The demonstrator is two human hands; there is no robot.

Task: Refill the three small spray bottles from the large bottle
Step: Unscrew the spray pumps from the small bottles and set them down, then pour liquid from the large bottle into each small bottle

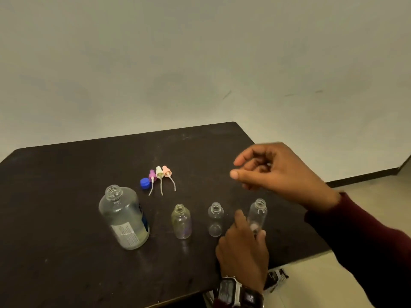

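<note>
The large clear bottle (124,218) stands uncapped at the left of the dark table (66,263), part full of clear liquid. Three small clear bottles stand open in a row: the left one (181,222), the middle one (215,220) and the right one (258,213). My left hand (243,247), with a watch on its wrist, grips the right small bottle at its base. My right hand (278,172) hovers above and behind that bottle, fingers loosely curled and holding nothing. Purple (152,175), white (159,172) and pink (166,171) spray heads lie behind the bottles.
A blue cap (145,182) lies beside the purple spray head. The table's right edge runs close to the right small bottle, with pale floor beyond it. A dark wrapper (277,277) lies on the floor below the table's near right edge. A plain wall stands behind.
</note>
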